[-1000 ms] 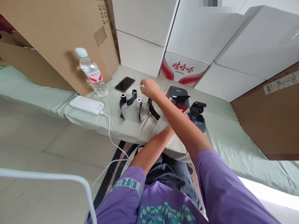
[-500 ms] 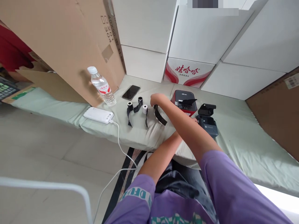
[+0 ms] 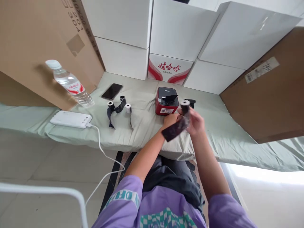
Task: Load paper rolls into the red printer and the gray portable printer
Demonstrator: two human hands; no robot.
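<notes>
- Head view: a small roll of dark glossy ribbon on a pale round core (image 3: pixel 184 104) is held up in front of the person, above the near edge of the pale green cloth-covered pad (image 3: pixel 228 139); its loose tail, a flat dark strip, hangs down and to the left.
- The right hand (image 3: pixel 196 122) closes its fingers around the roll, blurred by motion.
- The left hand (image 3: pixel 170 119) pinches the strip's lower end, fingers narrow; how firm the pinch is, I cannot tell.
- Just behind the hands stands a boxy red and black plastic printer (image 3: pixel 167 101), smooth-sided, lid on top.
- Three more little ribbon rolls with pale cores (image 3: pixel 118 106) lie to the left on the soft cloth, their dark tails trailing.
- A flat black phone (image 3: pixel 112 91) lies beyond them.
- A clear ribbed plastic water bottle with a red label (image 3: pixel 70 84) leans near brown cardboard.
- A white rectangular power bank (image 3: pixel 70 119) rests at the pad's edge, its white cable dropping over it.
</notes>
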